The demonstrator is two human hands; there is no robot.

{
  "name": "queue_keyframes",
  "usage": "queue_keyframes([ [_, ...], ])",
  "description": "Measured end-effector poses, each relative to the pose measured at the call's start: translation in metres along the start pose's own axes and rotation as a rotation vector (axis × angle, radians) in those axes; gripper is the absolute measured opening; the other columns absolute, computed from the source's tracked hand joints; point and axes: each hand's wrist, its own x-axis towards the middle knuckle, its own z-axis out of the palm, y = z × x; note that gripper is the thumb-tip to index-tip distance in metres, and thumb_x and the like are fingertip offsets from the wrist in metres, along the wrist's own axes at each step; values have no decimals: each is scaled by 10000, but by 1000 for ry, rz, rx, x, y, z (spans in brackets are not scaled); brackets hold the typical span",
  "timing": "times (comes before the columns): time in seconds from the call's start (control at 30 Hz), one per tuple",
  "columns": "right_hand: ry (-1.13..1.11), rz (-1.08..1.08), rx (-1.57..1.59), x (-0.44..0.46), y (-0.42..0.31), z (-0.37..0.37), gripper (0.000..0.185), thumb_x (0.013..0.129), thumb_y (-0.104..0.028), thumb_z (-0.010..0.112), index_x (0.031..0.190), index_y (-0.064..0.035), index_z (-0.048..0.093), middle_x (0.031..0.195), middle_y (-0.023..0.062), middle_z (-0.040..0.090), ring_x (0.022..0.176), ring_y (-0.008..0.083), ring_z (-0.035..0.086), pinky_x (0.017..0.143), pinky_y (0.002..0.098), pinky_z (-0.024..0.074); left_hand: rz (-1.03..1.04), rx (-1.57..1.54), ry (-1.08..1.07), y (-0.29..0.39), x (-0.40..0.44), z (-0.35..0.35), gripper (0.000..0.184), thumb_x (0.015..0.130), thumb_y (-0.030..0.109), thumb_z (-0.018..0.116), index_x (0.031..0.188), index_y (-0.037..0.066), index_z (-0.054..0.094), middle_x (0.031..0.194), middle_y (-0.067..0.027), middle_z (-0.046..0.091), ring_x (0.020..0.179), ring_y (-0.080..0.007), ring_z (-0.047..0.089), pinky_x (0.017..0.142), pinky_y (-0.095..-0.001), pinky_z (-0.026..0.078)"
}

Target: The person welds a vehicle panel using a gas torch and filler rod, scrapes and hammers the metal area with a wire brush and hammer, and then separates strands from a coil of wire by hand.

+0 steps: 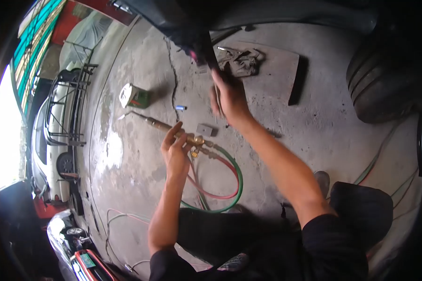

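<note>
My left hand is closed around the brass handle of a gas torch. The torch's thin bent neck points left, with a small bright white spot at its tip. A green hose and a red hose run from its valves and loop down toward my legs. My right hand is raised beside a dark strip-like part under the dark body overhead, its thumb against the lower end. Its fingers are curled, and a thin line shows by them; what they grip is not clear.
On the concrete floor are a green-and-white can, a small blue cylinder, a grey metal block and a board bearing a crumpled cloth. A tyre is at right. Cars and a black rack line the left.
</note>
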Motion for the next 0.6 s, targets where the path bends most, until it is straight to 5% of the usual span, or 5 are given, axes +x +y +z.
queue_keyframes([
  [0.3,-7,484,612,-32,-2,22,400,998,-506,509,1125,-130,560,633,-12,481,413,109,393,386,287,309,7,29,92,-10,15,-34,423,941,-40,507,1360,-94,474,1039,-136,586,904,-246,669,844,-428,608],
  [0.4,-29,501,680,-76,-26,24,375,1001,-513,502,1070,-148,554,634,-20,481,411,107,387,400,280,318,8,14,123,-14,14,-44,425,946,-42,506,1363,-107,455,1043,-152,594,909,-270,675,842,-453,604],
  [0.53,-3,368,505,11,-18,21,354,1008,-479,504,1020,-127,542,645,-4,520,407,117,411,383,292,335,-5,31,135,-10,10,-45,406,941,-56,504,1341,-107,466,1025,-148,590,908,-277,674,853,-469,603],
  [0.6,61,261,224,-24,8,21,359,1019,-428,494,991,-75,549,637,23,550,368,134,434,363,303,372,-28,38,148,-9,9,-43,399,933,-68,499,1329,-108,471,1009,-143,586,907,-283,672,881,-486,594],
])
